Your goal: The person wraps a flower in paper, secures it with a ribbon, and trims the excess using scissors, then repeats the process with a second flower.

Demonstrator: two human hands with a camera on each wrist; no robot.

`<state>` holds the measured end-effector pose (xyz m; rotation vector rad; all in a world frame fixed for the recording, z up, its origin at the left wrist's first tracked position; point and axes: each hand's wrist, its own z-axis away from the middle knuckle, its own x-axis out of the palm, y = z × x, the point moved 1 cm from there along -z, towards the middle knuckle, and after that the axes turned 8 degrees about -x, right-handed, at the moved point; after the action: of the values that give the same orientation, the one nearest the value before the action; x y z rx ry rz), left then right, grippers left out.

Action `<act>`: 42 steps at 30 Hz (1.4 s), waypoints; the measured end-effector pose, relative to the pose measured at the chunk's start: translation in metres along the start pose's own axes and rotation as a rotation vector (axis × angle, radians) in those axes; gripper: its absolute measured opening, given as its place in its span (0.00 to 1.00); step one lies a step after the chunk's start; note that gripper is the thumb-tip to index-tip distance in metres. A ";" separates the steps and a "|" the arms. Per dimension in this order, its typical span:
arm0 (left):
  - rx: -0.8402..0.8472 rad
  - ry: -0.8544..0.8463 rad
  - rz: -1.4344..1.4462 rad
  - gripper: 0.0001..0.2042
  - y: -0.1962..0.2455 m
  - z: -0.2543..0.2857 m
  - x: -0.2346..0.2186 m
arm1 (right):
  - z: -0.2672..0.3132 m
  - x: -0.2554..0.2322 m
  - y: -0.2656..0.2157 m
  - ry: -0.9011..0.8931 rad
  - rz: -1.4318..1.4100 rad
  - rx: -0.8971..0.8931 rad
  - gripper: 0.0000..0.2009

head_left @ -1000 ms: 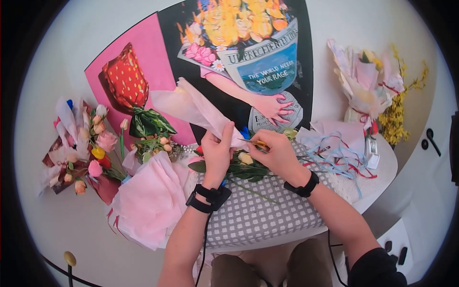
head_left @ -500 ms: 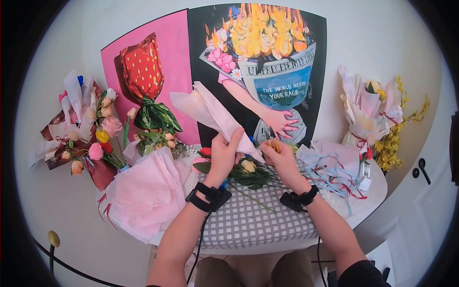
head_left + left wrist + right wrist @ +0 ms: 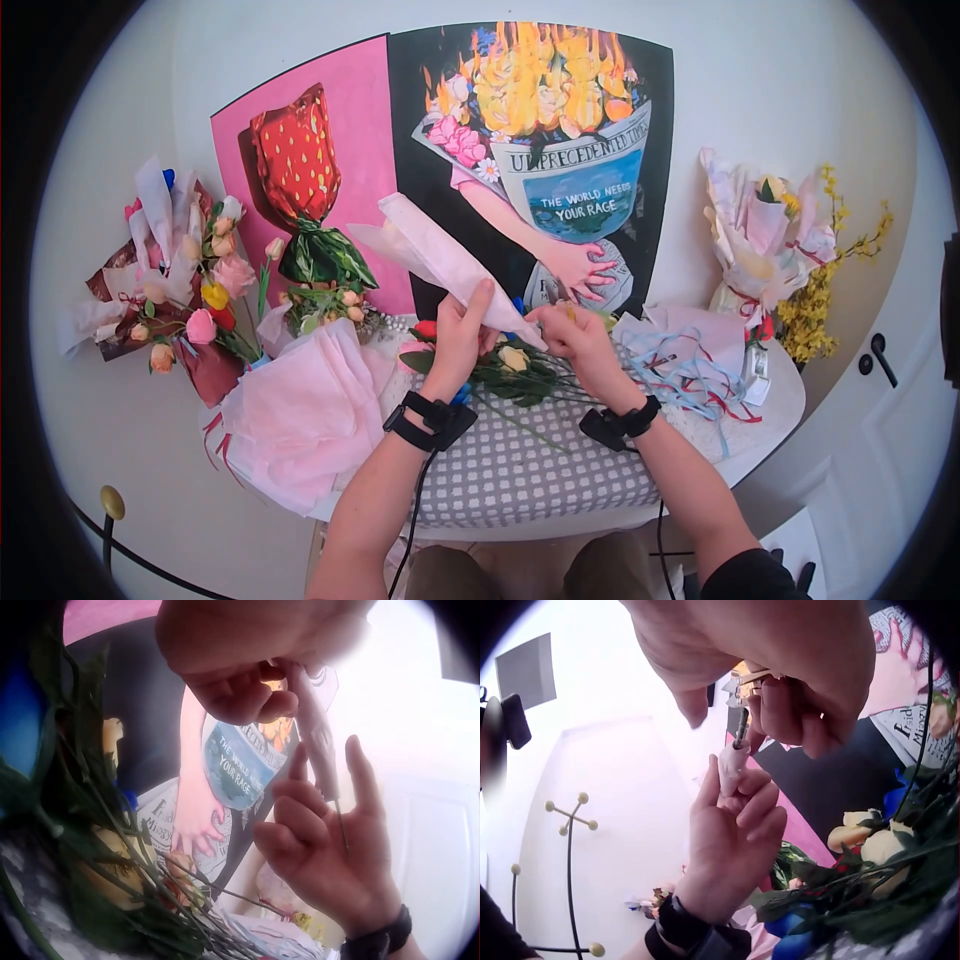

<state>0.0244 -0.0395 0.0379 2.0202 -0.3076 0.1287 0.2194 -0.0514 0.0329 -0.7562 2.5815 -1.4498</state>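
My left hand (image 3: 463, 338) grips a cone of pale pink wrapping paper (image 3: 430, 250), tilted with its wide end up and to the left. A thin stem (image 3: 343, 825) sticks out of the narrow lower end. My right hand (image 3: 583, 345) holds a pair of scissors (image 3: 570, 313) with yellow handles, blades turned upward, its fingertips right at the cone's narrow end. In the right wrist view, the scissors' metal (image 3: 739, 694) shows beside the stem (image 3: 741, 729), partly hidden by the fingers. Beneath both hands lie loose flowers, including a cream rose (image 3: 514, 358).
Sheets of pink paper (image 3: 290, 420) lie at the left of the table, beside bouquets (image 3: 170, 270). Tangled blue and red ribbons (image 3: 690, 365) are at right, before a wrapped bouquet (image 3: 750, 240). A grey checked cloth (image 3: 540, 480) covers the front; two paintings (image 3: 350, 150) stand behind.
The right hand has turned the scissors from pointing at the cone's tip to pointing upward, and its fingertips are now at that tip. The left hand keeps its grip. The head view has shifted.
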 end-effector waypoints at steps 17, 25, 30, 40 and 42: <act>-0.095 -0.185 0.292 0.21 0.006 0.001 0.002 | 0.007 0.009 -0.009 -0.148 -0.173 0.029 0.14; -0.085 -0.223 0.219 0.25 -0.001 -0.003 -0.003 | 0.006 0.003 0.001 -0.267 0.118 0.012 0.12; -0.090 -0.215 0.275 0.25 0.000 -0.002 0.001 | 0.009 0.010 -0.007 -0.277 0.166 0.019 0.11; -0.166 -0.207 0.156 0.26 -0.003 -0.001 0.000 | 0.010 0.014 -0.008 -0.383 0.119 0.036 0.09; -0.162 -0.177 0.173 0.25 -0.003 -0.001 0.002 | 0.010 0.013 -0.008 -0.391 0.105 0.028 0.09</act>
<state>0.0274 -0.0382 0.0363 1.8453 -0.5865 0.0313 0.2140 -0.0690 0.0358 -0.7958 2.2641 -1.1683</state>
